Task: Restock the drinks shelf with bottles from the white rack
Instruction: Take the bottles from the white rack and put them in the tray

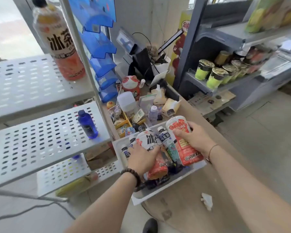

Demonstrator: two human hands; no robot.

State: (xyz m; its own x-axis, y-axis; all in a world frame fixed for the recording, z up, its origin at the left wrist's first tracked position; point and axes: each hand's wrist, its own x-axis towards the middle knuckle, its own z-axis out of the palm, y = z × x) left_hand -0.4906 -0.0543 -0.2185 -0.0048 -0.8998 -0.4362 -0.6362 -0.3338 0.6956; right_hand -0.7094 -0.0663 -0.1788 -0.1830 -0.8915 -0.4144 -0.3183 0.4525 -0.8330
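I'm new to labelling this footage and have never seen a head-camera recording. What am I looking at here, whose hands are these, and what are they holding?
There is one picture, taken by a wide-angle camera worn on a person's head, looking down at their own bare hands; no machine is involved. The left hand, with a bead bracelet on its wrist, grips an iced tea bottle with a red and white label. The right hand grips a second red and white bottle. Both bottles are over a white tray holding more bottles. To the left stands a white perforated shelf unit, with a large iced tea bottle on its top level and a small blue bottle below.
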